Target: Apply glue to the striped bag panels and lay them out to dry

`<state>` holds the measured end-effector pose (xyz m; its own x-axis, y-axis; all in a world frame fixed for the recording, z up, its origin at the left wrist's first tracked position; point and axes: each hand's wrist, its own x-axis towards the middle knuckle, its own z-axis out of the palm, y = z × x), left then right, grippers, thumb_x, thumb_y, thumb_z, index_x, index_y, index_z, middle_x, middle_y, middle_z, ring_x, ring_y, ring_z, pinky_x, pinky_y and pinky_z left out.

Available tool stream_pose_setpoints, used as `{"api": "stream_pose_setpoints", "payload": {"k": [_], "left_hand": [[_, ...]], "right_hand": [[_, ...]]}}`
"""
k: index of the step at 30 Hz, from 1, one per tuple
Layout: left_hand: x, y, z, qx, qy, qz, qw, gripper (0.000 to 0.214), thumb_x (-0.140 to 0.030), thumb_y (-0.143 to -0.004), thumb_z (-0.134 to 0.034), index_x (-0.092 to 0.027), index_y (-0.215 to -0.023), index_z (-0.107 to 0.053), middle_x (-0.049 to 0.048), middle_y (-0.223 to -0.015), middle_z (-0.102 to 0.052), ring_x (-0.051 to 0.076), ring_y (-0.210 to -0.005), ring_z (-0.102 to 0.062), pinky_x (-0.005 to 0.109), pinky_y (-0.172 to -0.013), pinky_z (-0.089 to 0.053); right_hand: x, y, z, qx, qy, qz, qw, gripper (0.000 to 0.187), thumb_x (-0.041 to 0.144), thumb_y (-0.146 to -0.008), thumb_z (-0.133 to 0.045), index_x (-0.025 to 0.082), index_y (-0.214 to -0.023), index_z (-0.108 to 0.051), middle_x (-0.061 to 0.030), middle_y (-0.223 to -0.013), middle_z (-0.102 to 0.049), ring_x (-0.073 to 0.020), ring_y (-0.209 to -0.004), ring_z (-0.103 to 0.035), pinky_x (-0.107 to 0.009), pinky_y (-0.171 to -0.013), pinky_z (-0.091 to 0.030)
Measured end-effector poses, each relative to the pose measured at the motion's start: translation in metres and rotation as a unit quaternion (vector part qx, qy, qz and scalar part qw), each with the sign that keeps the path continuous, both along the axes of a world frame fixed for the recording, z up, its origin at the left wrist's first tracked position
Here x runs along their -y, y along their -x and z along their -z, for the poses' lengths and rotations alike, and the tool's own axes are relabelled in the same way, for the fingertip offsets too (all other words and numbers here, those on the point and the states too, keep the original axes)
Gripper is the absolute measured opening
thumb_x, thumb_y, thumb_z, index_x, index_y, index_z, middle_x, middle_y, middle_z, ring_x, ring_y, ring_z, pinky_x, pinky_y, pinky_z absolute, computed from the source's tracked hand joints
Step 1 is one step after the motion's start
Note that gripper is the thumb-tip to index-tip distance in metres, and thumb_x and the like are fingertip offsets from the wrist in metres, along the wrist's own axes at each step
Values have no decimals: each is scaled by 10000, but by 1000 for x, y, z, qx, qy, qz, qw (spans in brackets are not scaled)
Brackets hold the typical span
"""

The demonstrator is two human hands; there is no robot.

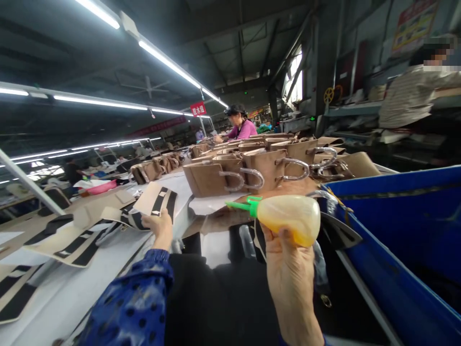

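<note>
My right hand (288, 259) is closed around a translucent squeeze bottle (288, 216) with a green nozzle pointing left. Yellowish liquid lies along the bottle's lower side. To the left, my left hand (160, 228) grips the near edge of a beige panel (153, 199) with black strips on it, lifted among similar pieces. A glossy black work surface (216, 293) lies below and between my hands. Behind the bottle, several tan handbags (205, 180) stand in rows, their handles wrapped in clear plastic.
A large blue bin (403, 202) takes up the right side. More beige panels with black strips (77, 247) lie spread over the white table at left. A co-worker in purple (247, 129) is beyond the bags; another person (410, 101) is at far right.
</note>
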<state>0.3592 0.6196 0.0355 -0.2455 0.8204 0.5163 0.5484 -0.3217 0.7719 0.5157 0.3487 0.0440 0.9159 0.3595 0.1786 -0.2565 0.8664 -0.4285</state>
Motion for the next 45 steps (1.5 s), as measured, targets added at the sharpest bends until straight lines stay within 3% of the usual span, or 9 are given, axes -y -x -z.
{"api": "stream_pose_setpoints", "payload": {"k": [4,7,11,16,22,30,36,40,45], "left_hand": [[49,-28,15,-60,19,88,994,474,-329,-960,-656,-203,-1404,-547,122,-1541,-468,355,-1396,-463,621,-1127,-402],[90,-69,33,-143,69,268,950,349,-317,-960,-668,-181,-1280,-641,98,-1345,-647,290,-1243,-616,537,-1068,-493],[120,-129,55,-198,128,370,899,440,-348,-933,-706,-183,-1330,-608,119,-1382,-628,285,-1241,-622,541,-1058,-500],[128,-172,69,-216,179,371,885,305,-377,-933,-701,-177,-1162,-679,88,-1211,-694,251,-1111,-669,488,-986,-540],[126,-179,62,-73,172,270,944,229,-370,-966,-657,-168,-1071,-689,66,-1093,-711,210,-989,-692,410,-890,-573],[138,-72,7,233,51,121,964,282,-406,-1016,-505,-180,-943,-657,37,-903,-714,191,-886,-699,357,-826,-583],[244,61,42,314,65,67,945,407,-346,-872,-664,-248,-1252,-557,117,-1321,-678,320,-1247,-637,456,-1023,-535],[280,128,58,150,58,-10,987,579,-451,-856,-691,-227,-1345,-475,159,-1279,-666,354,-1177,-653,520,-1038,-504],[288,137,12,-221,17,114,968,534,-232,-946,-501,-329,-1471,-513,72,-1338,-681,283,-1222,-637,499,-1169,-385]], "right_hand": [[8,-8,-6,-22,-40,-22,999,559,414,-697,-904,259,-1195,-703,-63,-1244,-722,-207,-1116,-698,-367,-959,-586],[15,-18,-7,-39,-58,-11,997,597,412,-638,-945,246,-1166,-721,-51,-1282,-707,-182,-1148,-680,-279,-917,-601],[21,-29,-6,-45,-63,23,997,643,425,-580,-973,261,-1154,-733,4,-1324,-684,-152,-1183,-656,-207,-888,-609],[20,-33,-6,-35,-62,26,997,643,428,-551,-984,274,-1129,-746,21,-1278,-703,-156,-1208,-642,-194,-854,-623],[21,-30,-8,-26,-70,28,997,688,428,-548,-985,264,-1167,-732,23,-1240,-713,-142,-1133,-674,-190,-856,-619],[22,-13,-16,7,-73,-11,997,644,457,-596,-959,258,-1166,-736,21,-1247,-717,-139,-1123,-679,-179,-878,-604],[20,2,-22,2,-68,-62,996,658,478,-572,-964,284,-1162,-747,36,-1287,-710,-152,-1174,-664,-180,-869,-606],[19,9,-24,10,-71,-95,993,643,456,-554,-978,303,-1136,-749,60,-1258,-720,-139,-1179,-654,-182,-917,-589],[12,19,-22,13,-80,-112,990,598,461,-574,-971,271,-1099,-754,31,-1154,-743,-138,-1110,-678,-192,-862,-614]]}}
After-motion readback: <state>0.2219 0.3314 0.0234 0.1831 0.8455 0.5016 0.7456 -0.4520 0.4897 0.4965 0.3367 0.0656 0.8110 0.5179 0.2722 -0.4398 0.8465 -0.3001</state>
